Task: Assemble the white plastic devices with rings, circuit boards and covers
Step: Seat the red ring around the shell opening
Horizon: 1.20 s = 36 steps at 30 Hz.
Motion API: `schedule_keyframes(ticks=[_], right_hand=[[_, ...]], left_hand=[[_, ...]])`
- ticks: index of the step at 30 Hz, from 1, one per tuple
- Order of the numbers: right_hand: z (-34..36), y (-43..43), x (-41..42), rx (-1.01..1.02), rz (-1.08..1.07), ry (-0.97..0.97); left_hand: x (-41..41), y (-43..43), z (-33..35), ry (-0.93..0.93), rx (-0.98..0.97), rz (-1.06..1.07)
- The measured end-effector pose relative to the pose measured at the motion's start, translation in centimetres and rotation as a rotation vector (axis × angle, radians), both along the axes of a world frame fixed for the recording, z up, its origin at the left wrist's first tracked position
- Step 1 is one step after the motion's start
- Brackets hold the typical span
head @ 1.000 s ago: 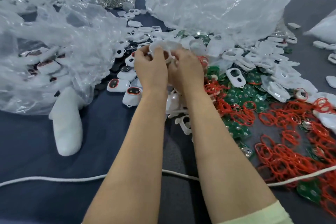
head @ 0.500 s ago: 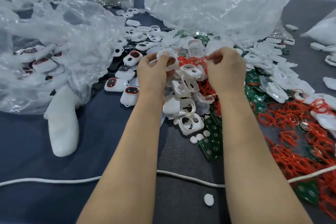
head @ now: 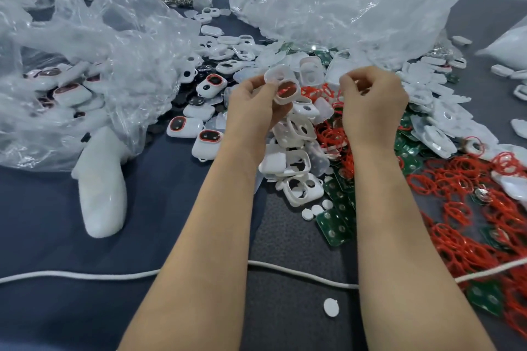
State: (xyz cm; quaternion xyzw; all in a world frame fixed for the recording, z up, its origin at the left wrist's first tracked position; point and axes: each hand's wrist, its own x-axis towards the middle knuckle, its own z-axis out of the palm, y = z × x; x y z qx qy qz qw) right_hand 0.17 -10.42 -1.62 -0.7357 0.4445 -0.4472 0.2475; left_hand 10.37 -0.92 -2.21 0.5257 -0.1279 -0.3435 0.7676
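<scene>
The worktop (head: 85, 279) is carrying heaps of red rings (head: 470, 222) and circuit boards (head: 333, 225). The hands, joined a second ago, are parting. The left hand (head: 253, 111) is gripping the white housing (head: 281, 85) mid-air, ring apparently seated. The right hand (head: 370, 105) is curling, contents indiscernible, likely seeking a board.

The shell (head: 282, 85) pinched in your left hand (head: 253, 111) is smooth white plastic with a soft sheen, while the rings (head: 462, 236) look like thin matt red rubber and the circuit boards (head: 333, 226) are glossy green with bright metal pads. Your table (head: 42, 225) wears a matt dark blue cloth, and the bags (head: 342, 3) on it are crinkled, shiny clear plastic film.
</scene>
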Motion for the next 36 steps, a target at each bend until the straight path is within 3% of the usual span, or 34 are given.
schedule_keyframes(ticks=[3, 6, 13, 17, 24, 28, 31, 36], right_hand=[[0.6, 1.3, 0.9, 0.049, 0.101, -0.196], [0.7, 2.4, 1.9, 0.274, 0.266, -0.361], [-0.3, 2.8, 2.9, 0.043, 0.213, -0.120], [-0.7, 2.7, 3.2, -0.001, 0.178, -0.017], [0.1, 3.0, 2.9, 0.112, 0.318, -0.076], [0.3, 2.8, 2.6, 0.246, 0.339, -0.232], [0.3, 2.8, 2.6, 0.233, 0.307, -0.272], [0.2, 3.2, 3.0, 0.089, 0.301, -0.154]], left_hand=[[-0.1, 0.0, -0.3, -0.062, -0.003, -0.019], [-0.2, 0.1, -0.5, -0.107, -0.043, -0.042], [0.2, -0.1, -0.9, -0.102, -0.019, -0.031], [-0.2, -0.3, -0.8, -0.226, 0.011, -0.044], [0.0, -0.4, -0.9, -0.263, 0.062, 0.102], [0.0, -0.4, -1.0, -0.295, 0.069, 0.185], [-0.2, -0.3, -1.0, -0.385, 0.044, 0.244], [-0.7, -0.6, -0.9, -0.400, -0.054, 0.182]])
